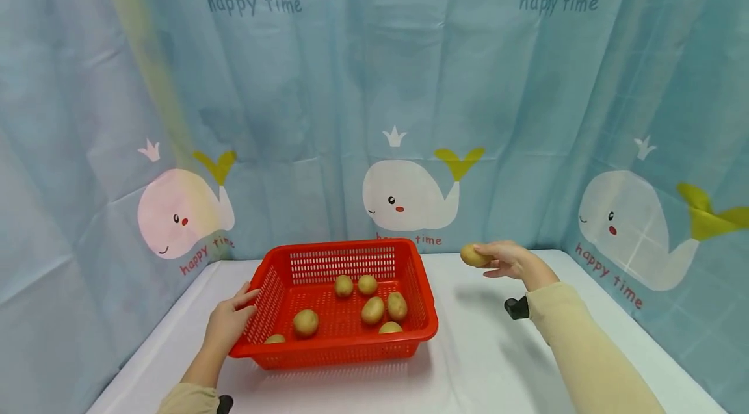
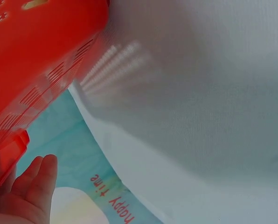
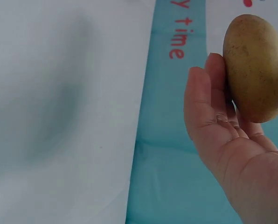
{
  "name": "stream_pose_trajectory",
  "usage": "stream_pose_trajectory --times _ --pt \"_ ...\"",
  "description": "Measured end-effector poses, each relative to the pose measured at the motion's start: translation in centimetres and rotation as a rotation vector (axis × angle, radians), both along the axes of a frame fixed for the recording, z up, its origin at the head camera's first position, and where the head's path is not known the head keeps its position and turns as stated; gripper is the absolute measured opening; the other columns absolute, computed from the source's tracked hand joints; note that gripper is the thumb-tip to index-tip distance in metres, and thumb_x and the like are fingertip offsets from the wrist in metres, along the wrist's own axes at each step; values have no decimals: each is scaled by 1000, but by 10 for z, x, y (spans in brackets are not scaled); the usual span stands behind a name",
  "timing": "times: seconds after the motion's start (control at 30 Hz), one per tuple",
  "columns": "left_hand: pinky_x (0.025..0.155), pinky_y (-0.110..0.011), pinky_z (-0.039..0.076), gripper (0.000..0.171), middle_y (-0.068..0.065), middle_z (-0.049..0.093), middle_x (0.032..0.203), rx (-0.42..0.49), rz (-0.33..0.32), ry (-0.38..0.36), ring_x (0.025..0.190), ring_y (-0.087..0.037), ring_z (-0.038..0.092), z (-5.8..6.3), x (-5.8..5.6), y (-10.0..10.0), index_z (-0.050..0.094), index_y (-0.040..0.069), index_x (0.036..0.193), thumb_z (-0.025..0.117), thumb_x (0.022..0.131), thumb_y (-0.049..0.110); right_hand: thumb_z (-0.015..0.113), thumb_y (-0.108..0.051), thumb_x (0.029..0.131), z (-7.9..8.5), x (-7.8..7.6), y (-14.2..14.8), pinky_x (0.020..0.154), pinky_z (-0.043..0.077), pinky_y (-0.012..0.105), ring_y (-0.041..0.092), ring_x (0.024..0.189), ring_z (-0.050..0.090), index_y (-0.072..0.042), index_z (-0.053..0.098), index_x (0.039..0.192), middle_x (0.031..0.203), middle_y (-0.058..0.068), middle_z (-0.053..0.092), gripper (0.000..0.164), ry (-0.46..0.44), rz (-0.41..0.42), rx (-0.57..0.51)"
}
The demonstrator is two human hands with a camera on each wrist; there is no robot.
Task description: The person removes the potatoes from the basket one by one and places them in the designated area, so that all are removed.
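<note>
A potato [image 1: 475, 255] is held in my right hand [image 1: 508, 259], raised above the table to the right of the basket. In the right wrist view the potato [image 3: 255, 67] is large and oval, pinched by the fingers. My left hand [image 1: 230, 322] touches the left rim of a red plastic basket [image 1: 345, 344]; its fingers look fairly straight beside that rim in the left wrist view. Several potatoes lie in the basket, among them one round potato [image 1: 305, 323] at the left and one oval potato [image 1: 396, 306] at the right. The front wall partly hides two of them.
The basket stands on a table with a white cloth [image 1: 474, 349]. Behind and at both sides hangs a blue curtain [image 1: 328, 108] printed with whales. Dark wrist straps with cameras show at both sleeves, such as the right black mount [image 1: 516, 308].
</note>
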State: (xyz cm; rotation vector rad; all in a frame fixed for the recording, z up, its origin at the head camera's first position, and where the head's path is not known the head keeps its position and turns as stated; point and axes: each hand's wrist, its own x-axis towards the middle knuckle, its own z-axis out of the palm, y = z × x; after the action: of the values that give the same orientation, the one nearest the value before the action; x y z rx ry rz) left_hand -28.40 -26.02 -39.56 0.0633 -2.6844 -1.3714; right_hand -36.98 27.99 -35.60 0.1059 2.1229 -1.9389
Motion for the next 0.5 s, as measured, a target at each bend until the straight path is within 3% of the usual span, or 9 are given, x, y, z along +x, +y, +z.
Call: stream_pose_trajectory --times 0.17,0.3,0.5 --pt "106 -61 28 45 -23 22 153 29 11 -33 140 -51 17 -3 3 -3 42 -6 140 46 96 5 60 -18 96 -5 2 9 99 43 53 17 83 62 10 47 121 91 4 61 39 -14 -24 -1" --pt "106 -61 28 45 -22 22 154 48 7 -33 140 -50 16 -3 3 -3 42 -5 140 46 97 6 61 -17 96 -7 3 20 104 38 56 17 83 62 11 44 128 90 4 60 46 -12 -65 -24" --pt "106 -60 29 45 -21 22 154 58 2 -30 140 -50 16 -1 -1 0 43 -5 140 45 96 6 60 -15 96 -7 7 42 108 32 56 16 82 61 7 46 126 91 2 59 39 -30 -111 -96"
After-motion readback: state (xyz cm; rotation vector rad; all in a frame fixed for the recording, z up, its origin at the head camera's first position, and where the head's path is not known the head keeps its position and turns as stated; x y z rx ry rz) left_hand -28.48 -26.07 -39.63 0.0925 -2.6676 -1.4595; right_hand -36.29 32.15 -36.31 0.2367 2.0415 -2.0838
